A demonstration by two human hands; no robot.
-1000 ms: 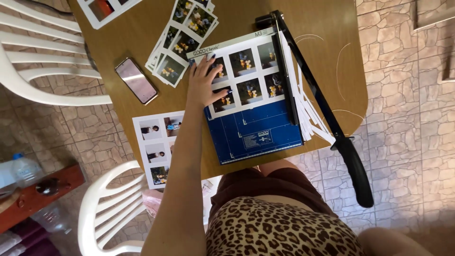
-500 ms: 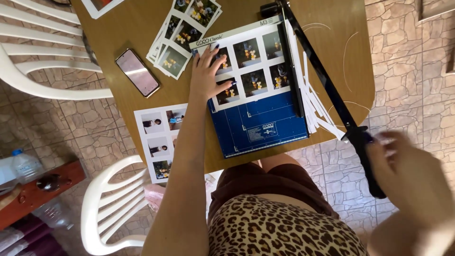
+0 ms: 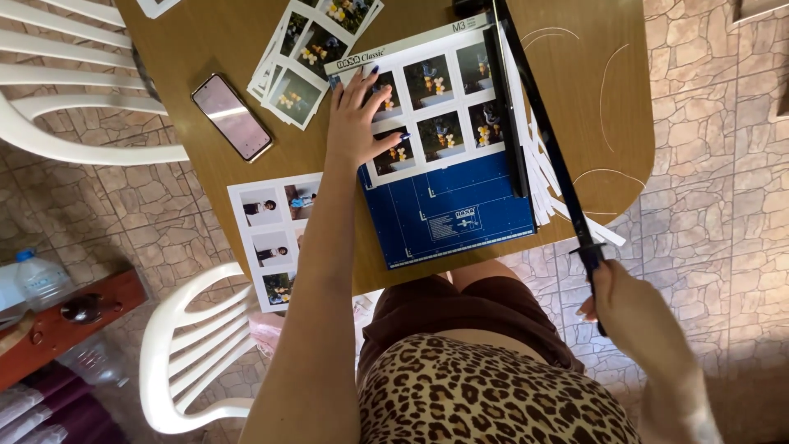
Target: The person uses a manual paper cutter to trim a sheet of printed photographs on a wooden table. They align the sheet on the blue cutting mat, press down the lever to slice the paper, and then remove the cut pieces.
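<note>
A blue paper cutter (image 3: pixel 448 210) lies on the brown table (image 3: pixel 592 123). On its bed rests a white sheet of printed photos (image 3: pixel 436 107). My left hand (image 3: pixel 357 115) presses flat on the left part of that sheet, fingers spread. My right hand (image 3: pixel 633 308) grips the black handle at the near end of the cutter's long blade arm (image 3: pixel 538 123), which is raised and slants from the table's far edge down to my hand. Thin white paper strips (image 3: pixel 551 193) lie under the arm at the cutter's right side.
A stack of photo sheets (image 3: pixel 308 57) lies left of the cutter, a phone (image 3: pixel 232 117) further left. Another photo sheet (image 3: pixel 275 238) hangs over the near table edge. White plastic chairs (image 3: pixel 74 107) (image 3: pixel 193 353) stand at left. A water bottle (image 3: pixel 37 279) sits by a red shelf.
My right hand has come in from the right and closed on the blade arm's handle. My left hand stays pressed on the photo sheet.
</note>
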